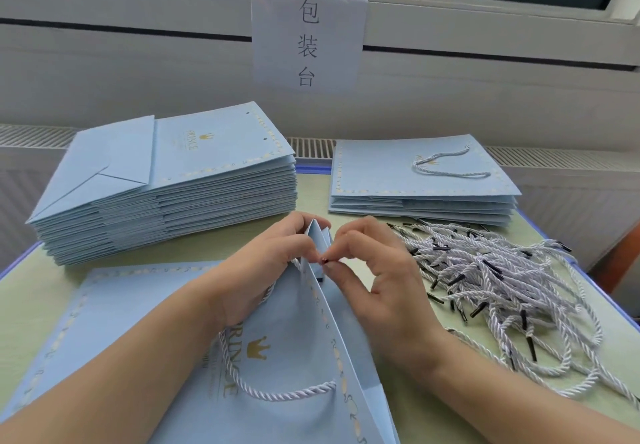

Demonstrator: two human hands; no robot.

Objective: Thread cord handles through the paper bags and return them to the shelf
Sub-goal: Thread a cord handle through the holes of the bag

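Observation:
A light blue paper bag (291,367) with a gold crown print stands partly opened in front of me, its top edge raised. A white twisted cord handle (277,393) loops across its near face. My left hand (256,270) grips the bag's upper corner and the front panel. My right hand (377,277) pinches a cord tip at the bag's top edge, thumb and forefinger together. Another flat bag (114,305) lies under the one I hold.
A tall stack of flat bags without handles (173,180) sits at the back left. A shorter stack with cord handles (422,180) is at the back right. Several loose white cords with black tips (491,287) lie on the right. A paper sign (308,31) hangs on the wall.

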